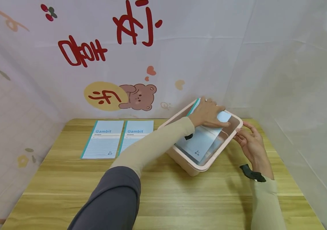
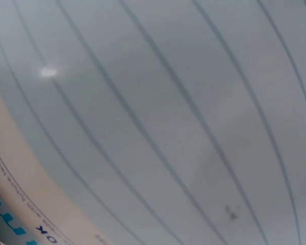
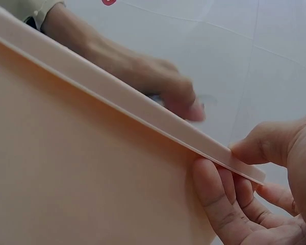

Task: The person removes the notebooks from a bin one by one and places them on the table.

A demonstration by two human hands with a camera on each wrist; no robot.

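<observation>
A pale pink plastic bin (image 1: 180, 161) stands at an angle on the table. My left hand (image 1: 208, 113) reaches over it and grips a notebook (image 1: 200, 142) across its upper part, the thumb at its right edge. The notebook lies slanted within the bin, its cover blue-white with a teal spine. Ruled lines on that cover (image 2: 158, 122) fill the left wrist view. At the bin's far right corner, my right hand (image 1: 251, 143) pinches the rim (image 3: 143, 115), with thumb above and fingers beneath. What lies under the notebook is mostly hidden.
Two "Gambit" notebooks lie side by side on the wooden table (image 1: 180, 204): a left one (image 1: 103, 140) and a second (image 1: 136, 135), partly covered by my left sleeve. A white printed cloth (image 1: 203, 57) hangs behind the table and along its sides.
</observation>
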